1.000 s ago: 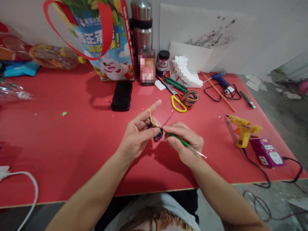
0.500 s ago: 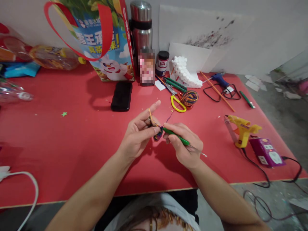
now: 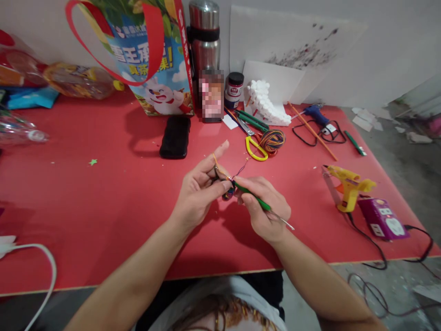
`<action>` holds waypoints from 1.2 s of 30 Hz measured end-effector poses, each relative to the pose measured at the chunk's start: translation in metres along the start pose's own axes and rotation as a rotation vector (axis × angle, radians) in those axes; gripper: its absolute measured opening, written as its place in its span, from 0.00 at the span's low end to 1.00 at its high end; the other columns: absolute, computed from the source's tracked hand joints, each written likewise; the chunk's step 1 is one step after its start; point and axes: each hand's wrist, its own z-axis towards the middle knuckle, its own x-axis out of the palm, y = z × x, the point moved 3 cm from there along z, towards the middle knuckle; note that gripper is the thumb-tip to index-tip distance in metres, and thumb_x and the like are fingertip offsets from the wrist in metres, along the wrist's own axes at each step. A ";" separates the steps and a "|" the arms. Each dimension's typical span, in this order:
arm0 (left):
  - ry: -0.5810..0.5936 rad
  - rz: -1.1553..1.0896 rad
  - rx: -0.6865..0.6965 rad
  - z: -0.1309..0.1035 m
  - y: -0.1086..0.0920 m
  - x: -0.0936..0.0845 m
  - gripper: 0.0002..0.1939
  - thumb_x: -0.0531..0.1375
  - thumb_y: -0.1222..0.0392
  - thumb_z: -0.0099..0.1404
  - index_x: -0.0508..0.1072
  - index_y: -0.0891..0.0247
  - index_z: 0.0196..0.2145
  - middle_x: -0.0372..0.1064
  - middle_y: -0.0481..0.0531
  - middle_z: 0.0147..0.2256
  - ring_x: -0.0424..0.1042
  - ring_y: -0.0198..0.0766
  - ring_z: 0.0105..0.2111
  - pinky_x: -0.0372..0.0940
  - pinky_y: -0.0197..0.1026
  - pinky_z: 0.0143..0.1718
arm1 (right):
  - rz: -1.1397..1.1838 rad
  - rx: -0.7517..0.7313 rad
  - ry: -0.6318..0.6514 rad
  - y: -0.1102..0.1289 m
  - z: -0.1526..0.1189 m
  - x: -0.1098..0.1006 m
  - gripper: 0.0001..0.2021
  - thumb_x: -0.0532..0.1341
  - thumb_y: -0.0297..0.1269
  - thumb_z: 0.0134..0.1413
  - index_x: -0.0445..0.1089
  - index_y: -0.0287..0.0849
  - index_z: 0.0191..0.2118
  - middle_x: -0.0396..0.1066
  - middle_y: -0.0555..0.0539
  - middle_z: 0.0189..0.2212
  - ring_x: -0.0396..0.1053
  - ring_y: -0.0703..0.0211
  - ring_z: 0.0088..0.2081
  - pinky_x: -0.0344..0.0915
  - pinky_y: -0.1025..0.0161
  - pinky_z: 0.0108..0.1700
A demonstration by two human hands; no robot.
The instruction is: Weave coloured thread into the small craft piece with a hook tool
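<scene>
Between thumb and fingers, my left hand (image 3: pixel 197 195) pinches a small multicoloured crochet piece (image 3: pixel 228 193), its index finger raised with yarn looped over it. My right hand (image 3: pixel 268 209) grips a green-handled crochet hook (image 3: pixel 257 197) like a pen, the tip meeting the top of the piece; the metal end points down to the right. From the work, a thin strand leads up to a ball of variegated yarn (image 3: pixel 274 140). Fingers cover much of the piece, and the hook's working tip is hard to make out.
Yellow-handled scissors (image 3: pixel 255 149) lie beside the yarn ball. A black case (image 3: pixel 175 137) sits left of them. Behind stand a gift bag (image 3: pixel 161 92), a steel flask (image 3: pixel 206 50), a propped phone (image 3: pixel 211 99) and a jar (image 3: pixel 234 89). A yellow glue gun (image 3: pixel 348 186) and purple box (image 3: pixel 382 218) are at right.
The hook's metal end has shifted slightly, and the crochet piece is tucked a bit more under the left thumb. Both hands keep their grip; the whole view has drifted a little.
</scene>
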 end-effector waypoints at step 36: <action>-0.006 -0.037 -0.002 0.002 -0.014 -0.003 0.35 0.73 0.68 0.56 0.77 0.61 0.62 0.75 0.48 0.31 0.68 0.30 0.27 0.65 0.31 0.31 | 0.032 0.013 0.000 -0.004 -0.002 -0.008 0.16 0.64 0.28 0.65 0.80 0.49 0.55 0.80 0.43 0.39 0.77 0.55 0.37 0.77 0.55 0.38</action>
